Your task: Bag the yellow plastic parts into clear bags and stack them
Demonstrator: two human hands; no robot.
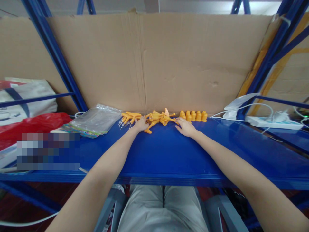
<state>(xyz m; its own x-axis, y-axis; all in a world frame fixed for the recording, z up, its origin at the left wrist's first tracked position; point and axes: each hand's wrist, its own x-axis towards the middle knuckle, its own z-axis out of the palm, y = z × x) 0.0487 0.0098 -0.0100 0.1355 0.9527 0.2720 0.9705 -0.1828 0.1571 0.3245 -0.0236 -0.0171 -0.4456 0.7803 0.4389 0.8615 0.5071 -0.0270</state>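
Observation:
A pile of orange plastic parts [158, 118], some with round hollow ends, lies on the blue shelf against the cardboard. My left hand [141, 124] rests at the pile's left edge, its fingers apart and touching the parts. On the other side, my right hand [186, 128] lies low with fingers stretched and thumb apart, touching the pile's right end. Beyond my left hand are long orange pieces [130, 116] and several thin metal springs [124, 124]. Several matching orange pieces [193, 116] stand in a row behind my right hand. Some fingertips are hard to make out.
A clear plastic bag [96, 119] lies left of the parts, near a red bag [48, 124]. Cardboard [193, 61] walls off the back. At right are a white power strip [275, 123] and cables. Blue uprights [60, 61] frame the shelf [166, 154].

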